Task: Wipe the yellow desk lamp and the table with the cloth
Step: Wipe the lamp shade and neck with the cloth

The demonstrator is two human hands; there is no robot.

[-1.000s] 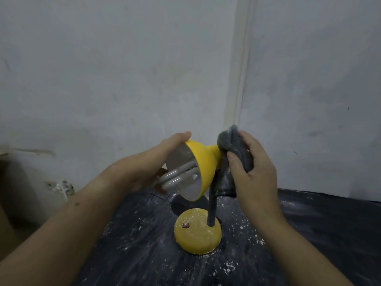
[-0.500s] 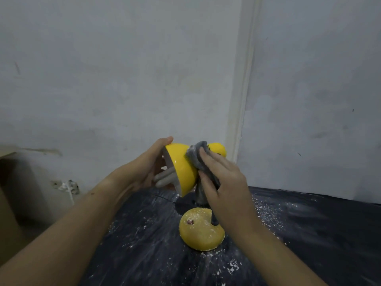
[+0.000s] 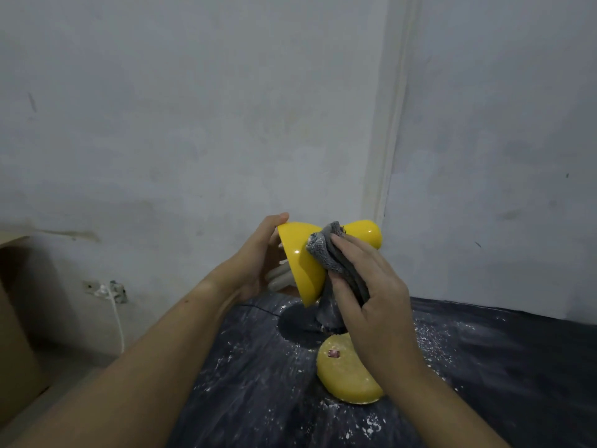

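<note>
The yellow desk lamp [image 3: 302,263] stands on a dark table [image 3: 268,392] dusted with white powder; its shade tilts to the left and its round yellow base [image 3: 344,375] is dusty. My left hand [image 3: 258,257] grips the rim of the shade from the left. My right hand [image 3: 368,286] presses a grey cloth [image 3: 326,253] onto the outside of the shade. A white bulb [image 3: 279,278] sticks out of the shade. The lamp's neck is hidden behind the cloth and my right hand.
The table sits in a corner of two pale walls. A wall socket with a white cord [image 3: 111,294] is low on the left wall. A brown cardboard box [image 3: 16,334] stands on the floor at the far left.
My right hand has slid the cloth from the lamp's neck onto the outside of the shade. The shade has turned further to the left in my left hand.
</note>
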